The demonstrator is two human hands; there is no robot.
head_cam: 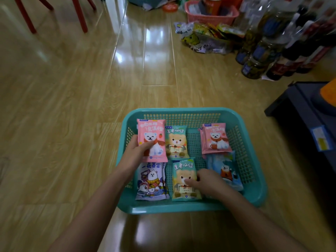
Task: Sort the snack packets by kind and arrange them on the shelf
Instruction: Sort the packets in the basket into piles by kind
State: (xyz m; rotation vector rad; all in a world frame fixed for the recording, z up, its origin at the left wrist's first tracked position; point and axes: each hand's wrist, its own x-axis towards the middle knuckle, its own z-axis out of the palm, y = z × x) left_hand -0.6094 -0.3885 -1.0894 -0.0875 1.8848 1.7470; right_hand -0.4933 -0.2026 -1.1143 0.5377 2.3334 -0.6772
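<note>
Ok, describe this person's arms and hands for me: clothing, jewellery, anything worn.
Both arms are bare. The left forearm and the right forearm show no sleeves up to the picture's lower edge. The left hand and the right hand wear no gloves, and no watch, bracelet or ring shows on either.

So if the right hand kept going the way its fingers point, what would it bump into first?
The right hand points left and touches the front green packet. Sliding on across it, it would probably meet the purple-white packet next to it, though heights are hard to judge.
</note>
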